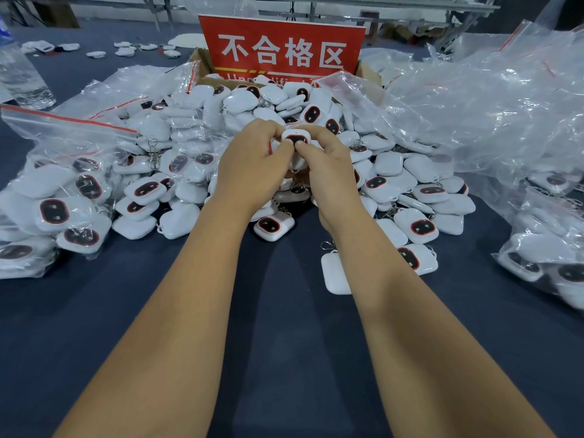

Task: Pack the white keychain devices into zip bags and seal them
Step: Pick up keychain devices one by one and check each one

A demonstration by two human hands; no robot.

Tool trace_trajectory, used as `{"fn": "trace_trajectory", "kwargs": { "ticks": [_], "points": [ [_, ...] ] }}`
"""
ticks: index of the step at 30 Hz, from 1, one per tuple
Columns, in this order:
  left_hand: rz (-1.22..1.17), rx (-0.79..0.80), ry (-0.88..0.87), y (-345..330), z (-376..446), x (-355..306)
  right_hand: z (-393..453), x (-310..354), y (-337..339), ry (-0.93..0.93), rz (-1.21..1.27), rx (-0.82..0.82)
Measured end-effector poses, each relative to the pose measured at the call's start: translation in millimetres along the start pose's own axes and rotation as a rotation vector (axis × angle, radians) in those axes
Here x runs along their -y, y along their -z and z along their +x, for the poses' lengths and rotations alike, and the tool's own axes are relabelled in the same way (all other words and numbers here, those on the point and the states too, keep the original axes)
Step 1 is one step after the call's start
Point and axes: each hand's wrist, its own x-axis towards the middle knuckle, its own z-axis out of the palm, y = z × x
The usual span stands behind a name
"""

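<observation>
Both bare forearms reach forward from the bottom edge over the dark table [284, 343], elbows cut off. Left hand [249, 159] and right hand [325, 165] meet above the big pile of white keychain devices [410, 197], curled fingers and thumbs together pinching one white keychain device [295, 139], dark face up; any zip bag around it is hard to make out. The red sign [281, 45] is partly hidden by devices, bagged ones [63, 210] lie left, empty zip bags [489, 99] heap right.

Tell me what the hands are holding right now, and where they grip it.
Both the left hand and right hand pinch one white keychain device by its side edges, thumbs at its lower front.
</observation>
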Motion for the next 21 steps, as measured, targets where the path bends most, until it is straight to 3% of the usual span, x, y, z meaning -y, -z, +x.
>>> {"fn": "trace_trajectory", "kwargs": {
  "ticks": [21],
  "points": [
    [0.058,0.015,-0.055,-0.5,-0.1,2.5,0.3,0.5,-0.5,-0.002,-0.026,-0.024]
  ]
}}
